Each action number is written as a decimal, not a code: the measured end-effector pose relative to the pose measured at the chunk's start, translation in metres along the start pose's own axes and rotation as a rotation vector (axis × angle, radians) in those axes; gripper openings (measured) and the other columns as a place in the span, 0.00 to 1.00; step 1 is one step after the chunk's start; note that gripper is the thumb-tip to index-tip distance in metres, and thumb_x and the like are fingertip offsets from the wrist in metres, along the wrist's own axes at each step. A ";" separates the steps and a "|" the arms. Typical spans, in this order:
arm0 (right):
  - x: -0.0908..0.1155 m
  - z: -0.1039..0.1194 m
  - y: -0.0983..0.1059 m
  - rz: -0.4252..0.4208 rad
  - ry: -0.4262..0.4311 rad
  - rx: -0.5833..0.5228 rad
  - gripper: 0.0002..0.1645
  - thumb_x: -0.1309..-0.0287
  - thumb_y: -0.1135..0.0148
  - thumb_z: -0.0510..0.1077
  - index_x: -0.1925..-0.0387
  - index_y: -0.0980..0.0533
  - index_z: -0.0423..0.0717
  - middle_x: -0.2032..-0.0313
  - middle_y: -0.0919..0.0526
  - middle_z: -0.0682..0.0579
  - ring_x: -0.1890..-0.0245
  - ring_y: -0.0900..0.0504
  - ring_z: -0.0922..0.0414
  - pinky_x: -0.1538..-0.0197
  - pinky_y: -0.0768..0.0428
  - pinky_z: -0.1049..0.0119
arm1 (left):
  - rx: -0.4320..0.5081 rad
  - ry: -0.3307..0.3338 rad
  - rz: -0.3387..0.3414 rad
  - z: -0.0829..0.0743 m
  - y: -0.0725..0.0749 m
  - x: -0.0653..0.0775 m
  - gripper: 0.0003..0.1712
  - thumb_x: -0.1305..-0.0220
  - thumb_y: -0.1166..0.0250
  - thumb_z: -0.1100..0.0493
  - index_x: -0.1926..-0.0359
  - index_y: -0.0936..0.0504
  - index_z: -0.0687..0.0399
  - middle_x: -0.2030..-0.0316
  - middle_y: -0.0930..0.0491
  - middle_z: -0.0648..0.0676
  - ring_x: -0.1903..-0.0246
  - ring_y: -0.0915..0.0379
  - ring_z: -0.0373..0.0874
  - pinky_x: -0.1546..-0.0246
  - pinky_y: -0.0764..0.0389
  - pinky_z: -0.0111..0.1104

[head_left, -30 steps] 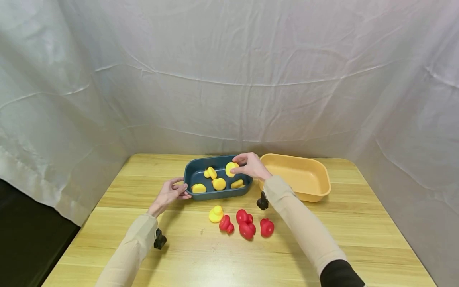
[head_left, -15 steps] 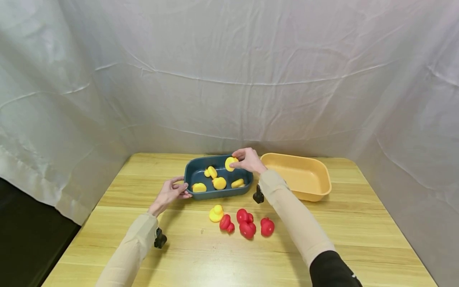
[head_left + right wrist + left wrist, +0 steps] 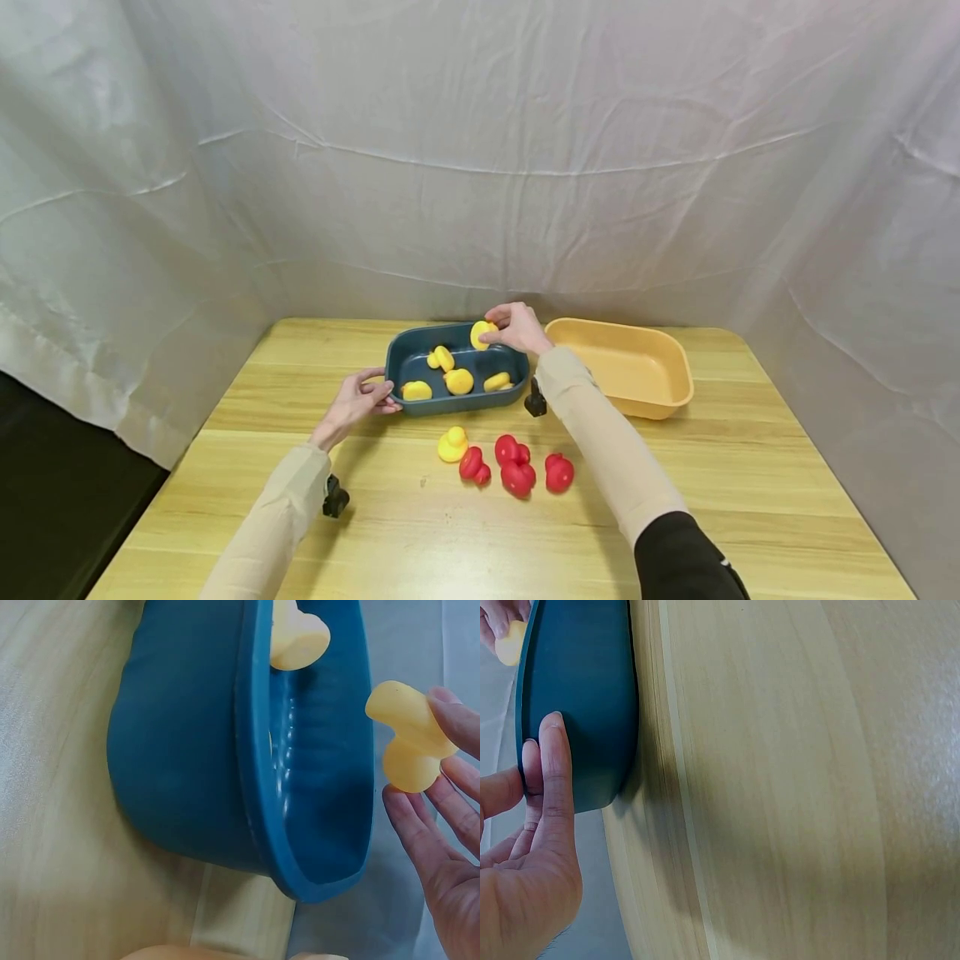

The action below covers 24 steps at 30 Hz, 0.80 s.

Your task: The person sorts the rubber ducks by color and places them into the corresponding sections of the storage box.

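Observation:
A yellow rubber duck (image 3: 480, 336) is pinched between the thumb and fingers of my right hand (image 3: 519, 328), above the far right part of a dark blue tub (image 3: 450, 407). The right wrist view shows that duck (image 3: 411, 735) held beyond the tub's rim (image 3: 259, 750), apart from it. My left hand (image 3: 355, 403) grips the tub's left end. From the left wrist, its fingers (image 3: 556, 769) lie along the outer wall, the thumb at the rim. Several yellow ducks (image 3: 458, 382) lie inside the tub, at various angles.
To the right of the blue tub stands an orange-yellow tub (image 3: 671, 396). In front lie a yellow duck (image 3: 452, 446) and several red ducks (image 3: 518, 479) on the wooden table (image 3: 420, 542). A pale curtain (image 3: 480, 208) hangs behind and at the sides.
My right hand has risen and drawn slightly away toward the back, still holding the duck. The left hand and the tub have stayed in place.

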State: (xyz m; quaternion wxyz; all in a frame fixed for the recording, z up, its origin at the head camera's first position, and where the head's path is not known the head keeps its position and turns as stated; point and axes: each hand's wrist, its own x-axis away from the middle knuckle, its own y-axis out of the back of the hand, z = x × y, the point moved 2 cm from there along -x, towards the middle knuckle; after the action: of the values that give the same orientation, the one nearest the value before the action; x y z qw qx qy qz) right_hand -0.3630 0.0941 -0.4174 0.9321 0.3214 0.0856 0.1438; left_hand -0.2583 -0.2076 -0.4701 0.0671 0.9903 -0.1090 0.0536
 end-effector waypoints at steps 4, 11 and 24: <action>-0.001 0.001 0.000 0.008 -0.011 0.005 0.30 0.45 0.24 0.44 0.44 0.21 0.34 0.45 0.16 0.38 0.45 0.17 0.44 0.37 0.17 0.52 | 0.003 -0.004 0.003 0.000 0.000 0.001 0.32 0.24 0.47 0.67 0.27 0.47 0.78 0.68 0.13 0.54 0.71 0.14 0.37 0.60 0.10 0.30; 0.001 0.003 0.003 -0.006 -0.014 0.005 0.30 0.44 0.25 0.43 0.42 0.22 0.35 0.44 0.17 0.37 0.44 0.17 0.44 0.37 0.17 0.53 | -0.002 -0.013 0.009 -0.003 -0.001 0.003 0.33 0.24 0.47 0.66 0.27 0.47 0.78 0.66 0.12 0.59 0.71 0.14 0.37 0.59 0.10 0.31; 0.013 0.002 0.008 -0.028 0.046 -0.038 0.27 0.43 0.27 0.40 0.43 0.21 0.35 0.47 0.15 0.36 0.47 0.15 0.44 0.41 0.15 0.53 | -0.001 -0.007 0.002 -0.001 -0.002 0.002 0.32 0.24 0.47 0.67 0.27 0.47 0.78 0.69 0.13 0.53 0.71 0.14 0.37 0.61 0.10 0.29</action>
State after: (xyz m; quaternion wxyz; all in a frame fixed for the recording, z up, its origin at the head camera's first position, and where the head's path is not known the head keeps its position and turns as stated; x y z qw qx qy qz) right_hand -0.3520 0.1034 -0.4121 0.9377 0.2988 0.1085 0.1398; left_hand -0.2559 -0.2054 -0.4690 0.0672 0.9904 -0.1100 0.0504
